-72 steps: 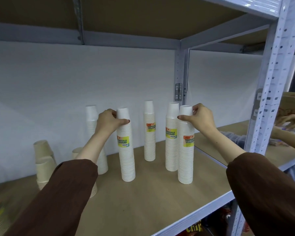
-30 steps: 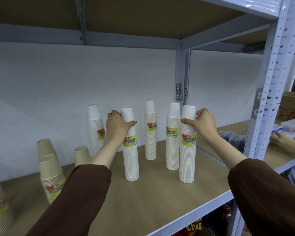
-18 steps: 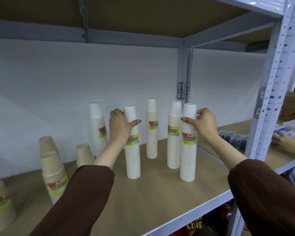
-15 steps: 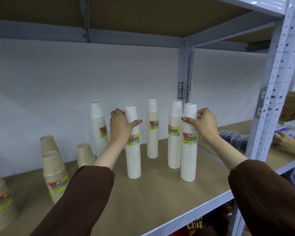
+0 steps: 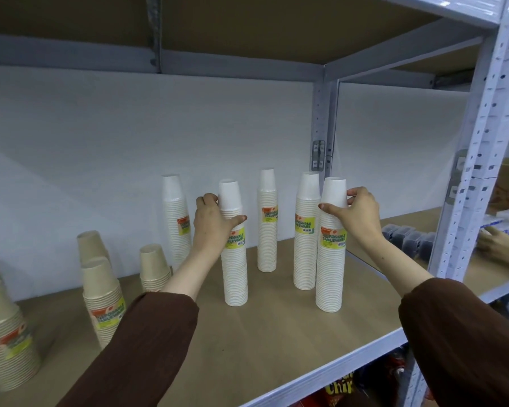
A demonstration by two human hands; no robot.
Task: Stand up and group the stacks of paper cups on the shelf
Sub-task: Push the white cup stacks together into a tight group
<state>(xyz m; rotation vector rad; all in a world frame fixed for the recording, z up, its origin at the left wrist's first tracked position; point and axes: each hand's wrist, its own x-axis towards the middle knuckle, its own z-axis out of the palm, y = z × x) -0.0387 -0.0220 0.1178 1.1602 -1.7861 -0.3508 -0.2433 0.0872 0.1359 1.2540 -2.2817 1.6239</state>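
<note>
Five tall stacks of white paper cups, each with a yellow label, stand upright on the tan wooden shelf (image 5: 276, 348) with its grey metal frame. The left hand (image 5: 212, 221), coming out of a dark brown sleeve (image 5: 147, 348), grips the front-left white stack (image 5: 235, 265) near its top, with the thumb across the front and the fingers curled round the back. The right hand (image 5: 360, 214) holds the front-right white stack (image 5: 331, 259) near its top, thumb on the front and fingertips on the far side of the top cup. Just behind that stack, close enough that I cannot tell whether they touch, stands a second white stack (image 5: 306, 239). A third white stack (image 5: 267, 224) stands further back between the hands. A fourth white stack (image 5: 175, 218) stands near the white back wall, partly hidden by the left hand. To the left, apart from the white ones, shorter stacks of brown paper cups (image 5: 103, 301) stand upright. Another person's hand (image 5: 495, 246) shows at the right edge.
</note>
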